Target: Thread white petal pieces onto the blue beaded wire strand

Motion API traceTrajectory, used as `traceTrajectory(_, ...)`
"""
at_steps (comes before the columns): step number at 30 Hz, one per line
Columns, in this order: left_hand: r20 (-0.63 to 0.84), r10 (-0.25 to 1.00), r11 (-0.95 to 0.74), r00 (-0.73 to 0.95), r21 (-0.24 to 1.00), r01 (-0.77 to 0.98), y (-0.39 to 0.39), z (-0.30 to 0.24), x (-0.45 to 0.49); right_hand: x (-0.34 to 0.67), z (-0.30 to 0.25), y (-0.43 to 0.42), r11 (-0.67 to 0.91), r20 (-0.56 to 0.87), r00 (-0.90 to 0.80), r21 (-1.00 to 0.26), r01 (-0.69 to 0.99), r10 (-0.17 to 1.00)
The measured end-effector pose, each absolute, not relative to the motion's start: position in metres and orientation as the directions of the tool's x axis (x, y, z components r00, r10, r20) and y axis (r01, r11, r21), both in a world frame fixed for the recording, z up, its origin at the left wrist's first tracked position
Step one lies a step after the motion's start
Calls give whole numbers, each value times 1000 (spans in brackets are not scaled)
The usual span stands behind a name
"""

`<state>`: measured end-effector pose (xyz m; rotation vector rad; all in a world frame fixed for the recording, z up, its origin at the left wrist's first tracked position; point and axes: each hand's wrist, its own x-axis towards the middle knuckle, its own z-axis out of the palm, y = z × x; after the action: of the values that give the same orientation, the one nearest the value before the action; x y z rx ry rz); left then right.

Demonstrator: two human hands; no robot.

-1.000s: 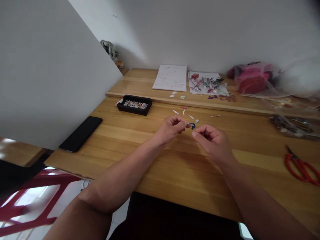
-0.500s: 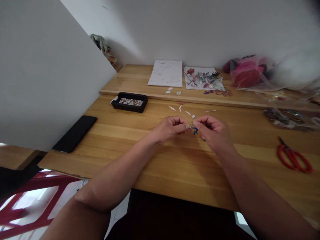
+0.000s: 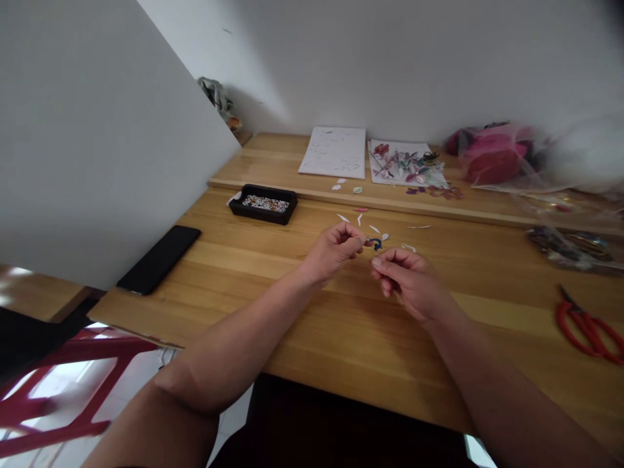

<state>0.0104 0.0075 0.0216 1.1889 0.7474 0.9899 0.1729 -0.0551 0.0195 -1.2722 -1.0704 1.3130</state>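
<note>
My left hand (image 3: 334,252) pinches a small, curved, dark blue piece (image 3: 377,244) between thumb and forefinger. The blue piece sticks out to the right of the fingertips, above the wooden table. Just below and right of it, my right hand (image 3: 409,281) is closed in a pinch, apart from the blue piece; whatever its fingertips hold is too small to make out. Behind the hands lie several small white leaf-shaped pieces (image 3: 374,229), a pink-edged one (image 3: 361,210) and a looped white bit (image 3: 408,247).
A black tray of beads (image 3: 287,213) stands left of the hands, a black phone (image 3: 160,259) farther left. Red-handled scissors (image 3: 587,328) lie at right. On the raised shelf are a white sheet (image 3: 334,151), wire flowers (image 3: 409,166) and a pink-filled plastic bag (image 3: 497,156).
My right hand has drawn away from the blue piece, down toward me. The left hand still pinches the piece. The view has shifted slightly, so the table appears farther right and lower.
</note>
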Motion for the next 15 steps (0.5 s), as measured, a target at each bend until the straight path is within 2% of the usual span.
traceTrajectory(3, 26, 924, 55, 381, 978, -202, 9, 21, 11, 172, 22, -58, -56, -52, 77, -997, 50, 996)
traceTrajectory(9, 61, 892, 6, 449, 989, -145, 9, 18, 10, 174, 27, -63, 237, 331, 180, -884, 402, 926)
traceTrajectory(12, 44, 835, 37, 549, 990, -134, 8, 17, 10, 178, 29, -61, 280, 394, 191, -852, 443, 899)
traceTrajectory(15, 21, 784, 86, 620, 986, -142, 6, 19, 9, 183, 30, -57, 266, 375, 204, -869, 417, 904)
